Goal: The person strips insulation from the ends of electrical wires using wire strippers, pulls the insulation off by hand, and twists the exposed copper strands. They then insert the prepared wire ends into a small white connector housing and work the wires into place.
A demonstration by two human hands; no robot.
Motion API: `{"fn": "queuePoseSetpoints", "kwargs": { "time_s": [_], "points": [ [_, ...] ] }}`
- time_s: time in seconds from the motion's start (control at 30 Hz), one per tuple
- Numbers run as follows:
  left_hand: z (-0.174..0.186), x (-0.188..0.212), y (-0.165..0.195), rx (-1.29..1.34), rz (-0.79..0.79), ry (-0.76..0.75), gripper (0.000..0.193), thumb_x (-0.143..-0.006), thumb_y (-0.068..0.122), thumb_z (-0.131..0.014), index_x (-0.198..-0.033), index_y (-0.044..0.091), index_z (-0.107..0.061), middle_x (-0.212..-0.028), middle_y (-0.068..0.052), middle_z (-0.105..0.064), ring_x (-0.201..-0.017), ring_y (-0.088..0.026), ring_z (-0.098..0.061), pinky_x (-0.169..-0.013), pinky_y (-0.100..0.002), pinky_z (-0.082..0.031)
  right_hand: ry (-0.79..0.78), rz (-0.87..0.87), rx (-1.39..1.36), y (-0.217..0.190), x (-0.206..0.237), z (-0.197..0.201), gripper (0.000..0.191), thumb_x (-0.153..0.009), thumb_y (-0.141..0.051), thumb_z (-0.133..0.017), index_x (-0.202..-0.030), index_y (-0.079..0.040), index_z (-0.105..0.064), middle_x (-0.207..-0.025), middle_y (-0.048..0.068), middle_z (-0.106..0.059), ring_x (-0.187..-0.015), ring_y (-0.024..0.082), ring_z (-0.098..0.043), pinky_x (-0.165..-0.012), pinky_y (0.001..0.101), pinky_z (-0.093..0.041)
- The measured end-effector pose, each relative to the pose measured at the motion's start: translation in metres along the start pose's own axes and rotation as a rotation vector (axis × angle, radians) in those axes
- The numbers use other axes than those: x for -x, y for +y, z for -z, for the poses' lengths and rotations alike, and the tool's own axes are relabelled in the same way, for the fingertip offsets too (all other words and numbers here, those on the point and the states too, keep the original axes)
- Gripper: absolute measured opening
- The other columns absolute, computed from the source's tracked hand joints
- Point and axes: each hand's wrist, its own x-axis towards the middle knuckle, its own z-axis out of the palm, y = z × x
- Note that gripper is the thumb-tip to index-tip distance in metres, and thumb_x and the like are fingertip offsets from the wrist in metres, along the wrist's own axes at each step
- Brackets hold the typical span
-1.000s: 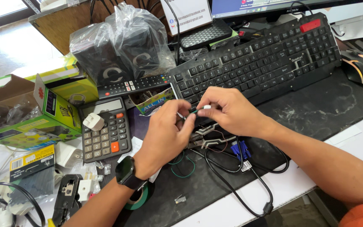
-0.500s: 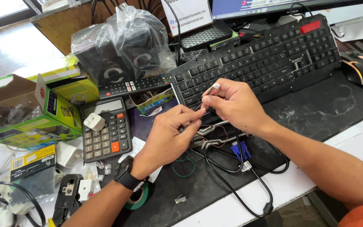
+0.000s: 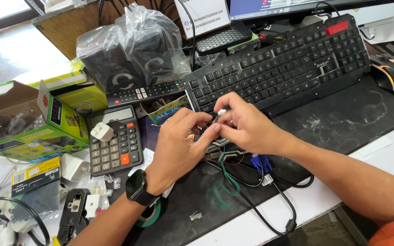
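Both hands meet near the keyboard (image 3: 279, 73): the right hand (image 3: 247, 127) pinches a small white plug (image 3: 222, 111) pointing up-left, and the left hand (image 3: 178, 146) pinches the wire (image 3: 224, 168) just below it.

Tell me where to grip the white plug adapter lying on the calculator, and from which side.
Grip the white plug adapter across its blocky body, coming straight down from above. It lies loose on the calculator keys with its sides exposed; the green box crowds its left, so a low side approach looks awkward.
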Motion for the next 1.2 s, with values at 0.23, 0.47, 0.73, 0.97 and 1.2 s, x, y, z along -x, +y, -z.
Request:
{"fn": "queuePoseSetpoints", "kwargs": {
  "time_s": [0.23,0.47,0.73,0.97,1.2],
  "points": [
    [-0.005,0.004,-0.011,0.080,0.149,-0.032,0.016,-0.094,0.016,-0.069,-0.087,0.001,-0.070,-0.079,-0.008,-0.068,-0.065,-0.016,-0.067,-0.056,-0.031,-0.051,-0.061,0.200,0.078,-0.011,0.004,-0.006,0.026,-0.096,-0.003,-0.064,-0.109,-0.001,-0.042,-0.085,0.008,-0.076,-0.079,0.009,-0.073,-0.065,0.0246,-0.056],
    [-0.011,0.004,-0.019,0.323,0.595,-0.077,0.029,-0.106,0.026,-0.045,-0.091,0.002,-0.050,-0.071,-0.005,-0.064,-0.055,-0.011,-0.064,-0.049,-0.030,-0.051,-0.072,0.163,0.208,-0.020,0.004,-0.002,0.023,-0.095,-0.008,-0.065,-0.111,-0.001,-0.050,-0.078,0.006,-0.075,-0.067,0.009,-0.070,-0.058,0.0257,-0.052],
    [-0.006,0.003,-0.023,0.295,0.439,-0.014,0.024,-0.107,0.025,-0.053,-0.097,0.003,-0.058,-0.076,0.001,-0.062,-0.062,-0.005,-0.053,-0.053,-0.025,-0.045,0.035,0.159,0.229,-0.015,0.001,-0.003,0.016,-0.095,-0.010,-0.066,-0.108,-0.002,-0.060,-0.070,0.003,-0.071,-0.058,0.007,-0.061,-0.054,0.0262,-0.049],
    [-0.006,0.003,-0.034,0.636,0.356,-0.086,0.014,-0.100,0.014,-0.065,-0.107,0.002,-0.062,-0.090,0.008,-0.060,-0.077,0.001,-0.052,-0.065,-0.019,-0.043,0.024,0.110,0.062,-0.008,-0.002,0.004,0.015,-0.097,-0.010,-0.063,-0.110,-0.003,-0.060,-0.082,-0.001,-0.073,-0.073,0.003,-0.063,-0.064,0.0227,-0.053],
    [-0.007,0.004,-0.033,0.518,0.385,-0.051,0.014,-0.103,0.015,-0.061,-0.100,0.002,-0.059,-0.086,0.002,-0.068,-0.073,0.000,-0.055,-0.063,-0.020,-0.044,0.055,0.146,0.040,-0.012,0.002,-0.001,0.015,-0.097,-0.010,-0.066,-0.111,-0.003,-0.065,-0.091,-0.001,-0.070,-0.080,0.001,-0.063,-0.066,0.0205,-0.052]
  ]
}}
